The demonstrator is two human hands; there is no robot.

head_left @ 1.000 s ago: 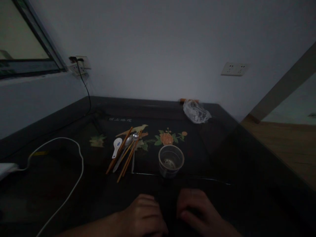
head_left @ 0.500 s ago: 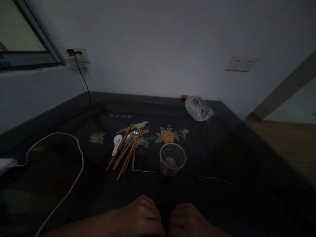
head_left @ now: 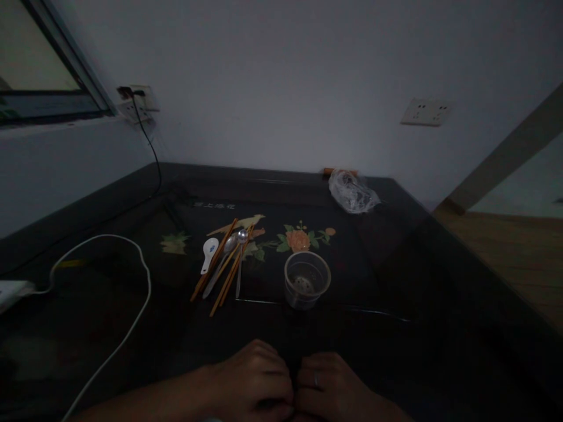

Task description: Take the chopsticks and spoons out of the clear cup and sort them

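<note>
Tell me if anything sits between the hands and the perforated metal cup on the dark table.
Nothing visible does. The left hand and right hand rest together at the near edge of the table, and only bare dark tabletop lies between them and the cup. The chopsticks and spoons lie off to the cup's left.

My left hand [head_left: 257,381] and right hand [head_left: 328,390] meet at the bottom edge, which cuts off my wrists; whether the curled fingers enclose anything cannot be told. The white cable [head_left: 127,328] leaves the picture at the bottom and left edges. Contents of the crumpled plastic bag [head_left: 352,192] are indistinct. The small print on the table [head_left: 440,328] is illegible in the dim light.
</note>
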